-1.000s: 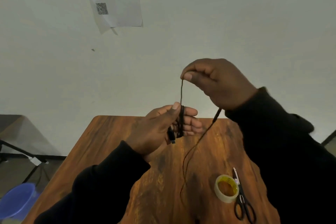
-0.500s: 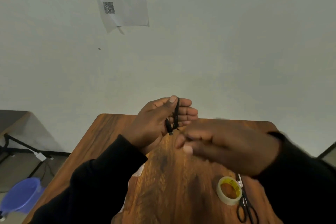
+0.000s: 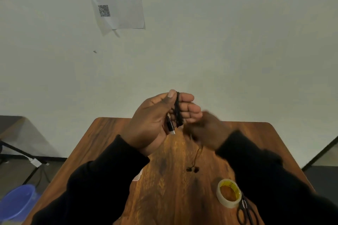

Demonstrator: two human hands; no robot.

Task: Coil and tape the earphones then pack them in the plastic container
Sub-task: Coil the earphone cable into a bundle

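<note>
My left hand (image 3: 155,122) is raised over the far end of the wooden table (image 3: 164,197), palm up. The black earphones (image 3: 177,109) are coiled around its fingers, thumb pressing the coil, and the plug hangs below the thumb. My right hand (image 3: 206,129), blurred by motion, sits just right of the left and pinches the loose cord. That cord drops to the two earbuds (image 3: 192,169), which hang just above the table. A corner of the clear plastic container (image 3: 138,176) peeks out from under my left sleeve.
A roll of clear tape (image 3: 228,195) lies on the table at the right front, with black scissors (image 3: 246,212) beside it. A blue tub (image 3: 16,201) stands on the floor at the left. A printed sheet (image 3: 117,0) hangs on the wall.
My right hand came down from above the coil to beside my left hand, winding the cord. The loose tail is much shorter and the earbuds have come into view.
</note>
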